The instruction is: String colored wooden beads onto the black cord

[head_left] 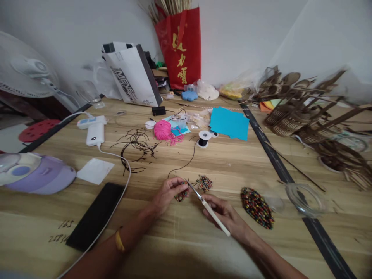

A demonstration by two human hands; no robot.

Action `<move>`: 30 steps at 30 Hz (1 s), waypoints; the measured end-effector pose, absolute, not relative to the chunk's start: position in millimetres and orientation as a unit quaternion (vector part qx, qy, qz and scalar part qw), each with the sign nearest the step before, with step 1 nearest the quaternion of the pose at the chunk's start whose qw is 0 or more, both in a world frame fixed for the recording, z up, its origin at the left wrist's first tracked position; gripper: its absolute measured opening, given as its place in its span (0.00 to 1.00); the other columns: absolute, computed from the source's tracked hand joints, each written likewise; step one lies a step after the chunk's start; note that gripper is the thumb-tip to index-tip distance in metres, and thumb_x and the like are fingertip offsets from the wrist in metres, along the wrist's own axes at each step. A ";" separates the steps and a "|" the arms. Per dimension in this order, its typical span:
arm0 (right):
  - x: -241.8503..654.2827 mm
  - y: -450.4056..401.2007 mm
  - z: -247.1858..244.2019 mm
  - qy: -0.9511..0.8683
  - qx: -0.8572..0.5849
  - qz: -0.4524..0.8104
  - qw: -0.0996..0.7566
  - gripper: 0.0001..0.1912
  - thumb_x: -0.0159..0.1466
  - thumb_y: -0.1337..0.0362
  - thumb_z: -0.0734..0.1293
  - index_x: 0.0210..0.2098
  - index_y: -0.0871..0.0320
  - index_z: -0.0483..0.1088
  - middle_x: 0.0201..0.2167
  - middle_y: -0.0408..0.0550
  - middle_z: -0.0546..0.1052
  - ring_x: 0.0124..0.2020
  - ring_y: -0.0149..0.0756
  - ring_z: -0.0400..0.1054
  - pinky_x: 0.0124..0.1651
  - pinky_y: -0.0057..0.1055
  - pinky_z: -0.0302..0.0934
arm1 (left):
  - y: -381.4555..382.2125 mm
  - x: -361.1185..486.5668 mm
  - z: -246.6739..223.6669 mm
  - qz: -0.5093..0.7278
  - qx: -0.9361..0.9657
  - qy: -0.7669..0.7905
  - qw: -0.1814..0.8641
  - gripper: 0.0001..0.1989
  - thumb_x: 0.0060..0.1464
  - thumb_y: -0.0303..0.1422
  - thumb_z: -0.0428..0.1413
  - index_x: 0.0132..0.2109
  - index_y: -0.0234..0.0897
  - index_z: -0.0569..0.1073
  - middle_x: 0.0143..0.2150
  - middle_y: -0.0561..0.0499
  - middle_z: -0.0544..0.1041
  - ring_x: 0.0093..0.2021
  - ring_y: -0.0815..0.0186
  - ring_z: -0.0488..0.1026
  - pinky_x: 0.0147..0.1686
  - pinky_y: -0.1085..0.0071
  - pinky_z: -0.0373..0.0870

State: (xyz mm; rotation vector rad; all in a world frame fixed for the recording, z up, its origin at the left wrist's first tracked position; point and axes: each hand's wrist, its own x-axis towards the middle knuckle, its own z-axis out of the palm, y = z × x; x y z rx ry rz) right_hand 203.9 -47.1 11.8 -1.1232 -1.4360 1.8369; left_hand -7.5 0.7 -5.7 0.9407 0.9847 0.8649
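Observation:
My left hand (167,195) pinches a small loop of multicoloured beads (181,196) between thumb and fingers. In my right hand (225,213) is a slim white-handled tool (215,217) with a pointed metal blade; its exact kind is hard to make out. The tip touches or nearly touches the cord at my left fingertips. Just beyond lies a small heap of loose beads (204,183). Dark cord (186,163) runs from near my left hand to a white spool (204,138) wound with black cord. Right of my right hand sits a bundle of beaded strands (257,207).
Black cord offcuts (136,147), a pink yarn ball (162,130) and blue sheets (229,123) lie farther back. At left are a black flat case (95,215), a white cable (128,176) and a purple device (46,174). Woven baskets (290,120) stand right, near a clear dish (305,199).

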 end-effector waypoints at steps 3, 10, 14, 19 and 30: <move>203.6 -47.1 13.2 -0.537 -0.420 0.679 0.272 0.25 0.59 0.47 0.66 0.47 0.59 0.66 0.23 0.38 0.56 0.22 0.24 0.46 0.23 0.22 0.42 | 0.9 -7.7 -4.9 0.386 0.422 0.442 0.691 0.13 0.46 0.39 0.62 0.32 0.31 0.74 0.26 0.50 0.77 0.23 0.72 0.69 0.24 0.77 0.64; 204.3 -45.8 12.6 -0.562 -0.427 0.651 0.278 0.22 0.59 0.47 0.65 0.43 0.59 0.68 0.22 0.39 0.58 0.23 0.25 0.49 0.24 0.22 0.45 | 1.6 -7.0 -4.9 0.386 0.415 0.446 0.693 0.14 0.44 0.39 0.63 0.31 0.30 0.74 0.25 0.50 0.77 0.23 0.72 0.70 0.25 0.77 0.64; 207.6 -42.2 13.8 -0.545 -0.431 0.670 0.261 0.24 0.58 0.47 0.66 0.45 0.58 0.66 0.21 0.37 0.57 0.20 0.24 0.48 0.22 0.21 0.44 | 2.5 -7.4 -7.9 0.388 0.410 0.451 0.691 0.14 0.43 0.39 0.63 0.31 0.30 0.74 0.25 0.50 0.77 0.23 0.72 0.70 0.26 0.76 0.65; 210.9 -40.2 10.2 -0.538 -0.417 0.687 0.254 0.26 0.57 0.46 0.67 0.46 0.59 0.64 0.20 0.35 0.57 0.18 0.23 0.47 0.20 0.21 0.43 | 3.2 -10.0 -10.4 0.385 0.417 0.446 0.692 0.13 0.45 0.38 0.63 0.32 0.30 0.74 0.26 0.50 0.77 0.23 0.72 0.70 0.25 0.77 0.65; 218.1 -39.8 18.9 -0.554 -0.441 0.669 0.229 0.25 0.57 0.49 0.68 0.47 0.58 0.67 0.22 0.38 0.61 0.21 0.24 0.52 0.21 0.20 0.48 | 4.1 -11.7 -10.3 0.380 0.422 0.447 0.691 0.12 0.48 0.38 0.61 0.32 0.31 0.75 0.27 0.50 0.78 0.24 0.73 0.70 0.25 0.77 0.65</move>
